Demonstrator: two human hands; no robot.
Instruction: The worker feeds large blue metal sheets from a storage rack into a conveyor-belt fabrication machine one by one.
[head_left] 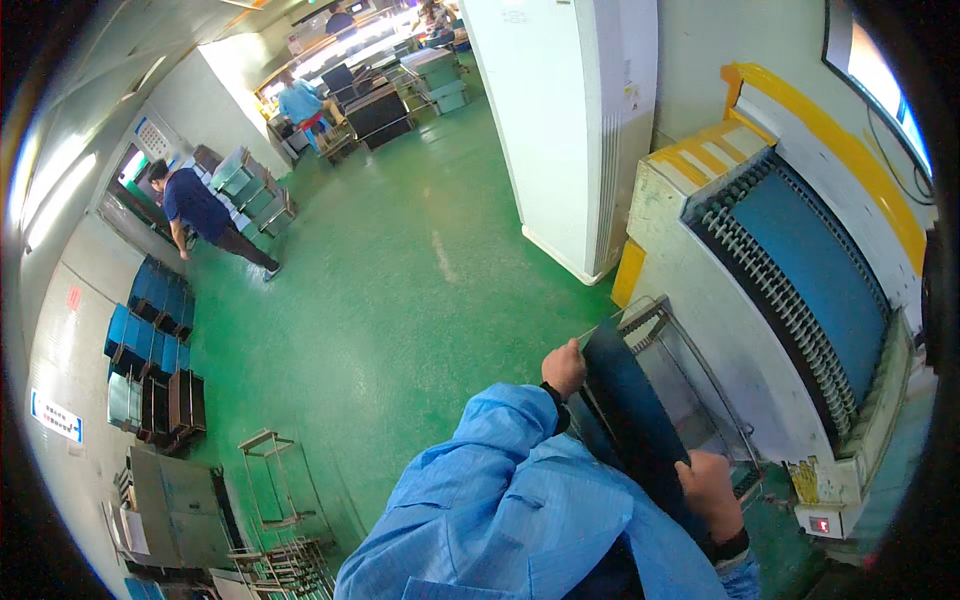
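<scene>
Between my two hands is a dark blue, flat panel (640, 425), tilted, with what looks like a second panel edge beside it. My left hand (565, 368) is closed at the panel's far left edge, fingers curled. My right hand (708, 490) grips the near right edge, with the fingertips partly hidden. Just right of the panel stands a metal wire rack (690, 350) with slotted rails. My arms are in loose blue sleeves with dark cuffs.
A conveyor machine (800, 270) with rollers and a blue panel on it stands at right, beside a tall white cabinet (560, 130). Stacked bins (150, 330) line the left wall, near an empty metal rack (270, 480). A person (205, 210) walks at far left; another sits farther back (303, 105).
</scene>
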